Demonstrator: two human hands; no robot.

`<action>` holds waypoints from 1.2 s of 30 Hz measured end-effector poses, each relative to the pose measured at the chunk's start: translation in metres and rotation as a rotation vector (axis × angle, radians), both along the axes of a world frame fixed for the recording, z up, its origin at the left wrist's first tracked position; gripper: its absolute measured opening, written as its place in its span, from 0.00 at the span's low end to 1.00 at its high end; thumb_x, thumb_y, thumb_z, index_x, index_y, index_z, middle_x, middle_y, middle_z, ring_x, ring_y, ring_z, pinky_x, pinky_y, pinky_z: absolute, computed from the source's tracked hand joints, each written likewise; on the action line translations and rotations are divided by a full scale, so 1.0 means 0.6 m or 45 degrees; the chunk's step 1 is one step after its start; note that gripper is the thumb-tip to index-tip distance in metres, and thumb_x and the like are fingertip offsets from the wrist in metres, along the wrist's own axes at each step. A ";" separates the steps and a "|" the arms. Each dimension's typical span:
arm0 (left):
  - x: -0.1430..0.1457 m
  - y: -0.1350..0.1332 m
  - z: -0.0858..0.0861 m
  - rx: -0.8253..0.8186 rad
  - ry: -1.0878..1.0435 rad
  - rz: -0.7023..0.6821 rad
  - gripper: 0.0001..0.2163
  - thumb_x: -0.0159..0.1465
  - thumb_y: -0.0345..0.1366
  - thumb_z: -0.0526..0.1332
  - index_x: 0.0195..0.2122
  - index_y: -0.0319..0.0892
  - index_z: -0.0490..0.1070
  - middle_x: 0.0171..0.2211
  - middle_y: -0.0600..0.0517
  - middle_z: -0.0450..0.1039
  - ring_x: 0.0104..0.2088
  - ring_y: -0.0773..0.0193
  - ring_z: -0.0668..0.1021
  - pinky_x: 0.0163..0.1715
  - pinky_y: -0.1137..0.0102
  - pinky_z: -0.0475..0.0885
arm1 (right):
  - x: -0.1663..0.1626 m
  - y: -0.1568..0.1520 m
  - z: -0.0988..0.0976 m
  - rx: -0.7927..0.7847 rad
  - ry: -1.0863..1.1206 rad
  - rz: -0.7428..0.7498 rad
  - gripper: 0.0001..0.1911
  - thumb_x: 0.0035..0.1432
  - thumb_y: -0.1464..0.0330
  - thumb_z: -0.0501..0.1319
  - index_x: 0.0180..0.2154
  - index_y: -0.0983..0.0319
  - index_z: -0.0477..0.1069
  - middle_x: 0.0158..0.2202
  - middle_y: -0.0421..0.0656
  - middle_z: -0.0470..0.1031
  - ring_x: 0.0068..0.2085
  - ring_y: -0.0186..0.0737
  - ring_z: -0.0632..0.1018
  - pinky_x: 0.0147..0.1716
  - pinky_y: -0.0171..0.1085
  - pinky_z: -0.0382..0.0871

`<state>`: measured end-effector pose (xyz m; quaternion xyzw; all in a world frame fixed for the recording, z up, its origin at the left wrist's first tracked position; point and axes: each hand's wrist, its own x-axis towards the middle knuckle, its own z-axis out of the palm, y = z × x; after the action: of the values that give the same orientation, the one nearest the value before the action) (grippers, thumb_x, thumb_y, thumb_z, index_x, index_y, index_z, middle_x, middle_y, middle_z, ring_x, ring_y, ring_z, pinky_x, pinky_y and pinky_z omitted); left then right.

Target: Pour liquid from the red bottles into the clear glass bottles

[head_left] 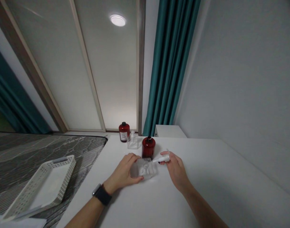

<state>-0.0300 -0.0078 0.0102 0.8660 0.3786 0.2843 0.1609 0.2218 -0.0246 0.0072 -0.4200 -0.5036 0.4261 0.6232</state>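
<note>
My left hand [126,171] grips a clear square bottle [145,167] by its sides, low over the white table [206,183]. Pinched in the fingers of my right hand [175,167] is a white pump top [164,158], its narrow end pointing left at the clear bottle. A small dark spot shows by the right fingertips; I cannot tell what it is. Just behind the clear bottle stands a dark red bottle [148,148]. Farther back are a second red bottle [124,132] with a black cap and white label, and another clear bottle [133,142] with a pump.
A white plastic basket [64,177] is at the left, beyond the table's left edge, over a grey patterned surface [88,148]. Behind the table are a white cabinet [171,131], a teal curtain [171,63] and frosted sliding doors [111,69]. A pale wall [249,79] runs along the right.
</note>
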 end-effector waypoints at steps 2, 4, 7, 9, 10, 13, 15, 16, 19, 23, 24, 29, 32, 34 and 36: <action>0.001 -0.002 0.001 0.013 -0.001 -0.019 0.28 0.54 0.38 0.71 0.55 0.44 0.64 0.50 0.44 0.69 0.50 0.48 0.72 0.52 0.56 0.69 | 0.003 -0.002 0.003 0.032 -0.098 -0.019 0.30 0.64 0.44 0.52 0.39 0.62 0.77 0.25 0.43 0.73 0.29 0.43 0.74 0.31 0.39 0.70; 0.004 -0.003 0.002 0.022 -0.010 -0.042 0.29 0.54 0.38 0.71 0.55 0.43 0.64 0.50 0.44 0.69 0.50 0.48 0.72 0.52 0.57 0.69 | 0.006 -0.005 0.009 0.089 -0.200 -0.024 0.29 0.65 0.45 0.51 0.39 0.62 0.77 0.26 0.43 0.73 0.30 0.43 0.74 0.31 0.38 0.69; 0.011 -0.006 0.003 0.022 -0.018 -0.078 0.29 0.54 0.39 0.71 0.55 0.43 0.64 0.49 0.45 0.69 0.49 0.49 0.72 0.51 0.57 0.69 | 0.006 -0.011 0.017 0.201 -0.336 0.014 0.27 0.67 0.47 0.52 0.37 0.62 0.77 0.29 0.42 0.73 0.31 0.41 0.74 0.32 0.36 0.67; 0.018 -0.009 0.002 0.012 -0.041 -0.104 0.28 0.53 0.38 0.71 0.54 0.43 0.64 0.48 0.46 0.69 0.48 0.50 0.72 0.50 0.58 0.69 | 0.003 -0.015 0.021 0.266 -0.412 0.066 0.26 0.67 0.48 0.53 0.37 0.62 0.77 0.31 0.42 0.73 0.32 0.40 0.74 0.32 0.35 0.67; 0.022 -0.012 0.001 0.001 -0.066 -0.117 0.28 0.53 0.38 0.71 0.54 0.43 0.64 0.48 0.46 0.69 0.48 0.50 0.72 0.50 0.58 0.69 | 0.001 -0.017 0.021 0.294 -0.444 0.083 0.25 0.67 0.49 0.53 0.38 0.61 0.77 0.31 0.42 0.74 0.33 0.41 0.75 0.33 0.35 0.67; 0.035 -0.017 -0.004 -0.054 -0.159 -0.150 0.27 0.53 0.36 0.70 0.53 0.43 0.64 0.47 0.47 0.68 0.48 0.52 0.72 0.50 0.60 0.69 | -0.006 -0.022 0.018 0.369 -0.529 0.061 0.18 0.65 0.53 0.58 0.41 0.60 0.76 0.35 0.43 0.76 0.37 0.43 0.76 0.38 0.37 0.69; 0.041 -0.019 -0.007 -0.099 -0.186 -0.162 0.27 0.52 0.36 0.70 0.52 0.43 0.65 0.46 0.47 0.68 0.47 0.53 0.73 0.49 0.60 0.70 | -0.010 -0.023 0.015 0.419 -0.605 0.028 0.12 0.64 0.58 0.61 0.41 0.59 0.75 0.35 0.43 0.76 0.38 0.43 0.76 0.40 0.38 0.68; 0.043 -0.019 -0.009 -0.120 -0.197 -0.164 0.26 0.52 0.36 0.70 0.52 0.43 0.65 0.46 0.47 0.68 0.46 0.53 0.73 0.49 0.60 0.70 | -0.013 -0.023 0.013 0.449 -0.645 0.030 0.10 0.63 0.60 0.62 0.40 0.59 0.75 0.34 0.42 0.76 0.38 0.43 0.76 0.41 0.39 0.68; 0.045 -0.019 -0.012 -0.165 -0.226 -0.176 0.25 0.53 0.37 0.69 0.51 0.42 0.66 0.44 0.47 0.69 0.46 0.53 0.73 0.48 0.60 0.70 | -0.021 -0.022 0.009 0.519 -0.712 0.099 0.07 0.63 0.63 0.62 0.39 0.59 0.76 0.34 0.43 0.76 0.39 0.44 0.75 0.42 0.40 0.68; 0.045 -0.017 -0.015 -0.208 -0.242 -0.189 0.26 0.51 0.34 0.69 0.52 0.41 0.66 0.44 0.48 0.69 0.45 0.54 0.73 0.48 0.61 0.70 | -0.028 -0.018 -0.002 0.483 -0.705 0.138 0.10 0.65 0.65 0.60 0.44 0.58 0.77 0.39 0.45 0.76 0.43 0.45 0.76 0.44 0.41 0.70; 0.044 -0.017 -0.016 -0.217 -0.245 -0.194 0.26 0.51 0.33 0.69 0.52 0.41 0.65 0.45 0.48 0.69 0.45 0.54 0.73 0.48 0.61 0.70 | -0.029 -0.017 -0.006 0.458 -0.699 0.130 0.11 0.64 0.65 0.60 0.46 0.58 0.77 0.40 0.45 0.75 0.44 0.44 0.76 0.45 0.40 0.70; 0.042 -0.011 -0.020 -0.231 -0.266 -0.210 0.26 0.53 0.33 0.69 0.52 0.42 0.65 0.46 0.48 0.68 0.45 0.55 0.73 0.48 0.61 0.70 | -0.024 -0.014 -0.018 0.364 -0.682 0.099 0.17 0.66 0.67 0.57 0.55 0.57 0.71 0.43 0.45 0.76 0.46 0.43 0.77 0.50 0.41 0.70; 0.041 -0.007 -0.021 -0.231 -0.252 -0.215 0.25 0.53 0.34 0.69 0.52 0.42 0.65 0.45 0.48 0.68 0.44 0.55 0.73 0.48 0.61 0.70 | -0.023 -0.016 -0.020 0.351 -0.704 0.143 0.17 0.66 0.70 0.54 0.54 0.58 0.71 0.45 0.46 0.77 0.48 0.43 0.77 0.52 0.42 0.69; 0.042 -0.006 -0.022 -0.236 -0.252 -0.217 0.25 0.53 0.34 0.69 0.51 0.42 0.65 0.45 0.48 0.68 0.44 0.55 0.73 0.46 0.62 0.70 | -0.025 -0.019 -0.020 0.361 -0.713 0.183 0.19 0.64 0.72 0.54 0.54 0.58 0.71 0.48 0.47 0.76 0.51 0.44 0.76 0.54 0.43 0.69; 0.043 -0.005 -0.022 -0.243 -0.256 -0.211 0.25 0.52 0.33 0.68 0.51 0.42 0.65 0.45 0.48 0.68 0.44 0.56 0.72 0.45 0.62 0.70 | -0.028 -0.021 -0.020 0.357 -0.716 0.201 0.22 0.60 0.74 0.55 0.56 0.58 0.69 0.51 0.47 0.75 0.53 0.45 0.76 0.56 0.45 0.68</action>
<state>-0.0040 -0.0109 -0.0032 0.8424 0.3130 0.3179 0.3024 0.2048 -0.0374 -0.0049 -0.3911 -0.7409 0.2668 0.4764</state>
